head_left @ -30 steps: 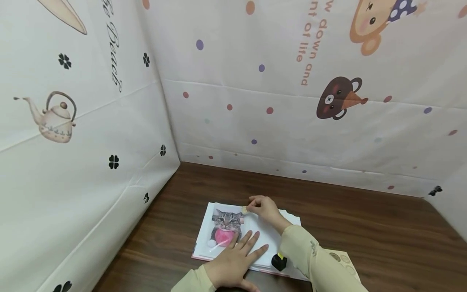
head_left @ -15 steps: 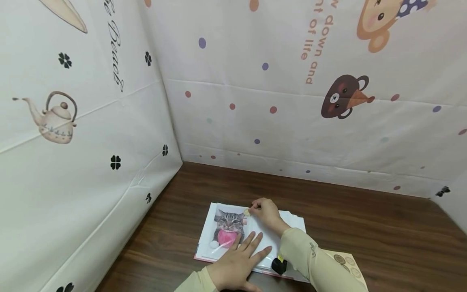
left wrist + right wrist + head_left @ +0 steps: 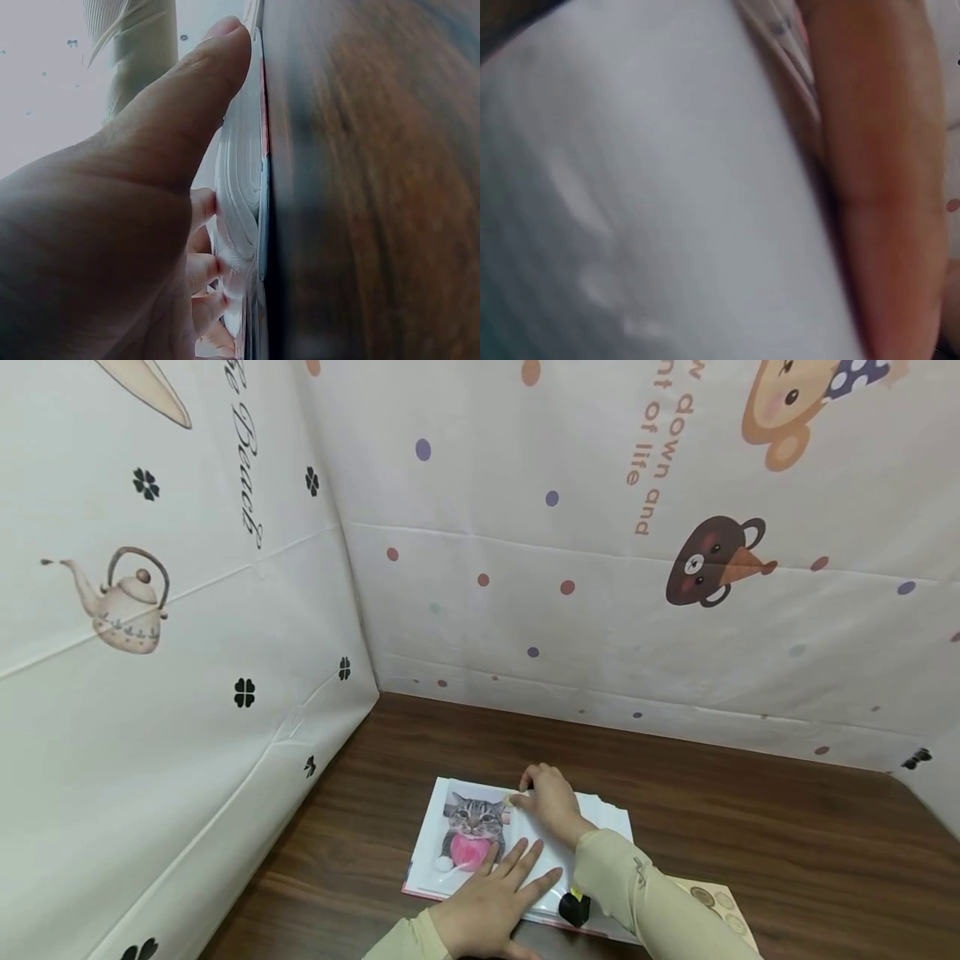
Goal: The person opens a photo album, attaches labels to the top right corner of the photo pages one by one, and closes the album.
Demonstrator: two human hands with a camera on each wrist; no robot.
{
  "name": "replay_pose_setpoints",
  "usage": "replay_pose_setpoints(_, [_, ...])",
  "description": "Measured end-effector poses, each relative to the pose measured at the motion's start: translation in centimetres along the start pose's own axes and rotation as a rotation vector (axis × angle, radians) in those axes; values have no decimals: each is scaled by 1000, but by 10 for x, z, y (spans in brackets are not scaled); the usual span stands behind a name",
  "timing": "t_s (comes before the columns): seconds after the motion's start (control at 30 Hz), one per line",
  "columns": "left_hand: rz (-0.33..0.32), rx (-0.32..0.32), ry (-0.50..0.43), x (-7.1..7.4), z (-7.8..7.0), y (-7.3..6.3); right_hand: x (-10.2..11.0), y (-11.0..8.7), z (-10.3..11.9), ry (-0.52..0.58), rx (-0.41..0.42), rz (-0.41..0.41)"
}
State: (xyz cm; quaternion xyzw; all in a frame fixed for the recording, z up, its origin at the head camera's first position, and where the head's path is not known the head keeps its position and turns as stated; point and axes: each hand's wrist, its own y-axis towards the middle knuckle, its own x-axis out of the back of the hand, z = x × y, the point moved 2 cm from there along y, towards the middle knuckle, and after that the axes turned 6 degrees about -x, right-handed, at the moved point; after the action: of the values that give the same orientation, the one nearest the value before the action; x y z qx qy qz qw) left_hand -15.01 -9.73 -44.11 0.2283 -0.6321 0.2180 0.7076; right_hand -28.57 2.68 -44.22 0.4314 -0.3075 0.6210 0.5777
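Observation:
An open photo album (image 3: 611, 827) with clear sleeves lies on the table, showing a picture of a cat with a pink heart (image 3: 472, 835) on its left page. Spread flat, my left hand (image 3: 487, 906) presses the album near its lower middle; the left wrist view shows its thumb (image 3: 202, 90) along the page edges. At the picture's upper right corner, my right hand (image 3: 551, 802) has its thumb on a small pale yellow round sticker (image 3: 512, 799), mostly covered. In the right wrist view a finger (image 3: 885, 180) lies along the edge of a white page (image 3: 690, 172).
A yellowish sheet of round stickers (image 3: 727, 902) lies to the right, partly under my right sleeve (image 3: 637, 893). A small black object (image 3: 573, 910) with a yellow mark is by that sleeve. Printed cloth walls (image 3: 465, 618) stand behind and at the left of the brown table (image 3: 712, 810).
My right thumb has moved from pinching the sticker's edge to lying over it at the picture's corner. The left hand stays on the album. The head view has shifted slightly.

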Motion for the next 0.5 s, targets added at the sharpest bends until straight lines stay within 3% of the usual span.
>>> replay_pose_setpoints(0.5, [25, -5, -36, 0, 0, 1, -4, -1, 0, -58, 2, -25])
